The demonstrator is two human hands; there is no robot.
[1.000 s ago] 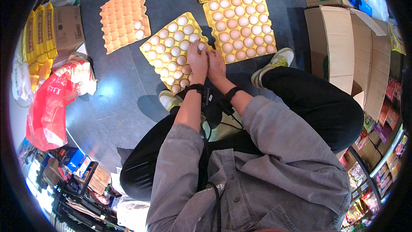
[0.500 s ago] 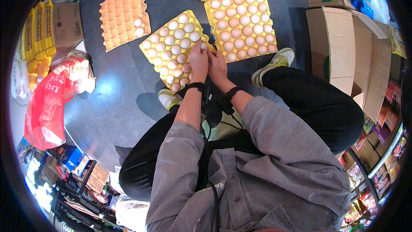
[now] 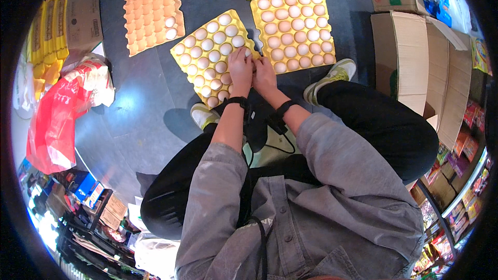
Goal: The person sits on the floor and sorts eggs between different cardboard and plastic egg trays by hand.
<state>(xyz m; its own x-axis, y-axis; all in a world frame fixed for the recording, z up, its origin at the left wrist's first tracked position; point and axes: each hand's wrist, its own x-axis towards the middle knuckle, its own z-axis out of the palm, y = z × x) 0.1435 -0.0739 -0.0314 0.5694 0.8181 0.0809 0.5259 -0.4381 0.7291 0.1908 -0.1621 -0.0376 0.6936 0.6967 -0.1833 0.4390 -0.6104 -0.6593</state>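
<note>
Yellow tray (image 3: 244,32) of eggs (image 3: 224,19), upper centre of frame.
Left hand (image 3: 240,72), right hand (image 3: 264,75): fingers curled, at its right side; whether gripping anything, cannot tell.

L hand (image 3: 241,71) & R hand (image 3: 264,76) at yellow tray (image 3: 188,50) (w/ eggs (image 3: 207,44))

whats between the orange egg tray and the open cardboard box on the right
The head view shows an angled yellow egg tray, then a straighter yellow egg tray nearer the box, with dark floor around them.
</note>
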